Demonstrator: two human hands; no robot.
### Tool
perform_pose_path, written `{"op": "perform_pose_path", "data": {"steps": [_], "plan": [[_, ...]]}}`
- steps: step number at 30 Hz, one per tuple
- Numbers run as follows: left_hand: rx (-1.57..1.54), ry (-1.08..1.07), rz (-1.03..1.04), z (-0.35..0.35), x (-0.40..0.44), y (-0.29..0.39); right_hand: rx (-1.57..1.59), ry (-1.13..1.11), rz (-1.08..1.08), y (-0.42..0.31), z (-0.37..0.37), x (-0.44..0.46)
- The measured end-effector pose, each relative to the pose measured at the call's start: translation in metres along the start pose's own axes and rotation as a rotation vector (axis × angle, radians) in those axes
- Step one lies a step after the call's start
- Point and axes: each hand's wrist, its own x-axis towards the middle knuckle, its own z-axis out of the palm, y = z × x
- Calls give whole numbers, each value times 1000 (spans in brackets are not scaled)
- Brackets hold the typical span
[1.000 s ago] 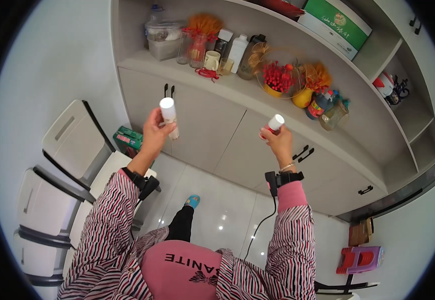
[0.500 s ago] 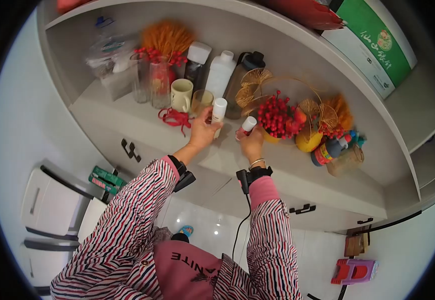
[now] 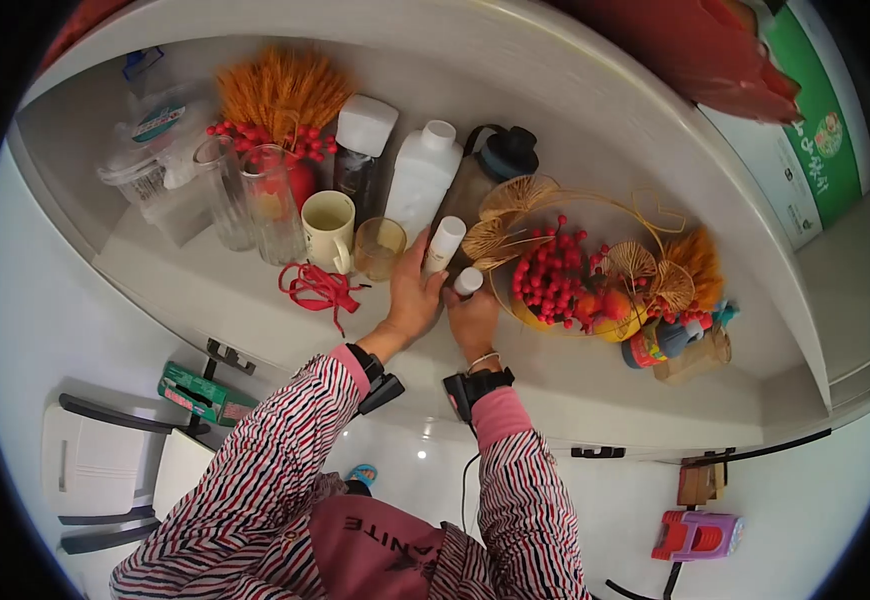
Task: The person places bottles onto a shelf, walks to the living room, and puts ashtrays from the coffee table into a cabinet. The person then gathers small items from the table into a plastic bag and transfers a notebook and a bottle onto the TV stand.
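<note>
My left hand is closed around a white capped bottle that stands upright or nearly so on the shelf. Right beside it, my right hand grips a smaller white-capped bottle, most of its body hidden by the fingers. Behind them stand a large white bottle and a big bottle with a dark lid. Left of my left hand are an amber glass, a cream mug and a red cord.
Tall glasses, plastic containers and dried wheat fill the shelf's left side. Red berries with gold fan ornaments stand at the right, near a dark red-capped bottle. Below are a chair and a purple-red stool.
My right hand has moved left with its small bottle, close to the bottle in my left hand. The view has shifted nearer to the shelf.
</note>
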Motion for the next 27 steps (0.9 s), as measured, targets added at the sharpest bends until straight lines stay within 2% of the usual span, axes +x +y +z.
{"op": "perform_pose_path", "data": {"steps": [4, 6, 8, 10, 11, 13, 14, 16, 17, 19, 23, 25, 26, 27], "plan": [[45, -33, -72, -1, -9, 11, -33, 85, -102, 3, 2, -6], [50, -25, -80, -2, -9, 5, -55, -30, 157, 1, 3, -5], [59, -14, -80, -1, -12, 2, -96, -44, 125, -9, -5, -5], [66, -28, -222, -6, -19, 13, -128, -66, 97, -11, -8, -5], [74, -18, -226, -9, -26, 15, -56, -110, 91, -8, -4, -2], [248, 42, -28, -17, -44, 19, 27, -157, 78, -10, -1, -4], [259, 49, -25, -23, -54, 24, 54, -154, 56, -15, 2, -6], [237, -108, -91, -45, -73, 48, 97, -156, 31, -21, 7, -8], [250, -102, -94, -55, -83, 54, 29, -109, 32, -23, 9, -10], [76, -231, -123, -76, -104, 63, -21, -59, 26, -22, 12, -5], [69, -274, -181, -129, -157, 60, -19, -101, 70, -3, 17, 6], [231, -245, -82, -156, -181, 70, -29, -117, 81, 1, 19, 7], [239, -235, -92, -166, -192, 75, -41, -128, 100, 3, 22, 4], [198, -227, -187, -176, -203, 82, -74, -110, 72, 2, 23, 1]]}}
